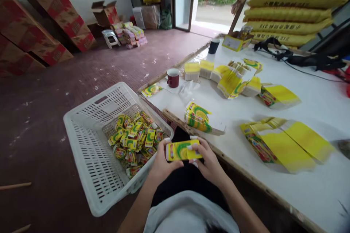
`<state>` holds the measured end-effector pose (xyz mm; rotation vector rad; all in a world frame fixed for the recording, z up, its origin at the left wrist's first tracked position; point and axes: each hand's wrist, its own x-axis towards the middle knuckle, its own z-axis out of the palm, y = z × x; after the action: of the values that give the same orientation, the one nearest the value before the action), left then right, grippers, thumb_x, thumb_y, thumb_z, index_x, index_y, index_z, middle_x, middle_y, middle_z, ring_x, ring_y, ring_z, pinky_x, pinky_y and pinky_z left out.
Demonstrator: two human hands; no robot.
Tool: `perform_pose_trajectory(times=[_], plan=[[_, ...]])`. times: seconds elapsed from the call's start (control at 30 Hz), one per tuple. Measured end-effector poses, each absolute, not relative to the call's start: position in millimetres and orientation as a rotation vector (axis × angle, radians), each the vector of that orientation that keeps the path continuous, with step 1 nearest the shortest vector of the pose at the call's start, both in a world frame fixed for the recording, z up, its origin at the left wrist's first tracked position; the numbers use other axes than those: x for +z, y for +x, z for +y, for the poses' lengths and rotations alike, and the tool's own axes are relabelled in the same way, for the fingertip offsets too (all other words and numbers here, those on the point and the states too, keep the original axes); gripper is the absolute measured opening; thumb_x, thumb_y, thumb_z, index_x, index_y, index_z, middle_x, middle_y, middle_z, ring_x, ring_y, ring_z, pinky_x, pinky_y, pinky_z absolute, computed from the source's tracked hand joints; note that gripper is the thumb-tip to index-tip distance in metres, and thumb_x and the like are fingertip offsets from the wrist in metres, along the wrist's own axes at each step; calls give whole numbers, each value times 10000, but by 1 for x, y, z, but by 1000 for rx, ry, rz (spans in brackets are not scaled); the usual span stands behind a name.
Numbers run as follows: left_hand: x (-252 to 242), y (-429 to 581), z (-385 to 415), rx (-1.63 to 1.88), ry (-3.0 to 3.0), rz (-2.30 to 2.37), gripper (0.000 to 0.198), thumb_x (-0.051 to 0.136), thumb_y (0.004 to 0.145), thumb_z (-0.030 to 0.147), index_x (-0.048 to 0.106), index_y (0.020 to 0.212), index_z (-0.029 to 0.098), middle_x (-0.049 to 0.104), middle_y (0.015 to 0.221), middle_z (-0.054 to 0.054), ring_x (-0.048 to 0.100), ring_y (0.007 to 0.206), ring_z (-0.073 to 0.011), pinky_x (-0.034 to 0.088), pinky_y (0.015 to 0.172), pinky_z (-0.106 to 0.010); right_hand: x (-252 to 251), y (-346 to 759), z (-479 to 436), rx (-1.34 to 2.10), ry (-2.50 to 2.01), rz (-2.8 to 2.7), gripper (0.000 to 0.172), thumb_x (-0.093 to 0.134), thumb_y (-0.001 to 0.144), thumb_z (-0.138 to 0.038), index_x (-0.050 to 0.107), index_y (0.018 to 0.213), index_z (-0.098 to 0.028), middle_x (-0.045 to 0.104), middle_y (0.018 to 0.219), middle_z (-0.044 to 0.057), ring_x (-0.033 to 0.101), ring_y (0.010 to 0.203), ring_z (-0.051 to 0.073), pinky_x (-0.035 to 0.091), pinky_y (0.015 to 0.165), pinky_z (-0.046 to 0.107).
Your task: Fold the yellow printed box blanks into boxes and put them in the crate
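A: Where is the yellow carton (pixel 179 150)?

B: Above the seated person's lap, between the table edge and a white plastic basket (pixel 109 107), its printed face turned up, probably so it can be read and handled at a glance.

A: And the hands?

B: The left hand (pixel 161 162) curls partly closed around the carton's left end, thumb along the lower edge. The right hand (pixel 206 158), also half closed, grips the other end, fingers laid across the face. Two-ended support likely stops the light card from twisting. Whether anything is inside, one cannot tell.

A: Why the basket so close?

B: It stands at the person's left, its near corner just beside the left hand, apparently for easy reach. Small printed packs (pixel 133 136) lie loose in it, its walls holding them together.

A: And on the table (pixel 235 113)?

B: A fanned stack of cartons (pixel 198 116) lies near the edge, seemingly within the right hand's reach. A red mug (pixel 173 78) stands farther off, presumably out of elbow range.
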<state>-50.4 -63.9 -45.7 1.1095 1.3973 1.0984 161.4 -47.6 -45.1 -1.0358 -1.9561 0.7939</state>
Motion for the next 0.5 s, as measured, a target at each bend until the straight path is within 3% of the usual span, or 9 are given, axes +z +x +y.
perform_pose_trajectory(times=[0.1,0.17,0.3,0.5], plan=[[-48,-52,-59,1070,812,1289,624,834,670,526,578,1123,182,729,998,-80,661,682,-148,534,592,-270,-40,166,-43,708,-1061,-1963,302,599,908,-141,561,1191,-240,486,1398,184,532,1350,299,525,1040,457],[-45,-52,-55,1048,733,1275,584,843,668,501,602,1086,172,735,887,-50,588,555,-103,466,503,-232,-35,168,-41,695,-1063,-2043,264,596,921,-145,584,1171,-229,460,1434,201,536,1347,303,539,1016,456],[-40,-53,-50,1000,674,1316,582,897,602,427,638,1050,161,739,794,-31,615,577,-116,408,466,-198,-26,172,-37,762,-1022,-2174,166,572,943,-141,626,1082,-213,467,1442,208,543,1342,296,555,986,441],[-45,-46,-48,1072,560,1302,614,937,534,423,603,986,174,720,719,11,569,525,-78,342,429,-160,-32,174,-28,847,-1019,-2117,172,574,957,-206,615,1123,-221,497,1416,199,513,1370,297,525,1033,479]])
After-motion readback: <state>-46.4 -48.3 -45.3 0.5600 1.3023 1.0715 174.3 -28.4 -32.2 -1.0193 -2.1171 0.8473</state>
